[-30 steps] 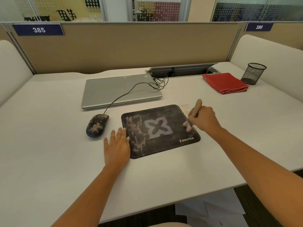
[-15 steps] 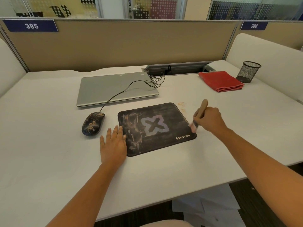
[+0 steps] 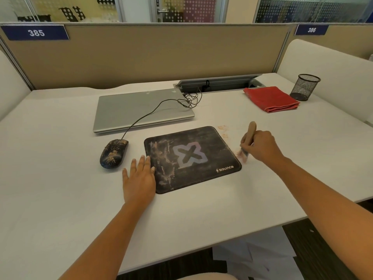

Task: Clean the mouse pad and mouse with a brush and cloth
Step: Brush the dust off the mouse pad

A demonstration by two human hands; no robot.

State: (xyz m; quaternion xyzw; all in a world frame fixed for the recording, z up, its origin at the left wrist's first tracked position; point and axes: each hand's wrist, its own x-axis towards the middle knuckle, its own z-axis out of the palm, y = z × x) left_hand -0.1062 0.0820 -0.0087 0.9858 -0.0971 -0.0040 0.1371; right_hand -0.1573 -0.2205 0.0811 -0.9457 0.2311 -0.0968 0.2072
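Head view shows you at the brushing step; your right hand (image 3: pixel 262 146) grips the brush (image 3: pixel 250 136), fingers curled round its wooden handle, bristles low over the desk (image 3: pixel 60 178) just beside the right edge of the mouse pad (image 3: pixel 191 158); your left hand (image 3: pixel 139 178) lies flat, fingers straight, pressing the left edge. Dust streaks mark the left half and the mouse (image 3: pixel 114 153) nearby; the next stroke, by my judgement, belongs there. The folded cloth (image 3: pixel 271 99) lies untouched, well apart.

White desk (image 3: pixel 50 188), beige partition (image 3: pixel 151 57), patterned glass wall (image 3: pixel 302 9) behind, dark floor (image 3: pixel 323 245) below
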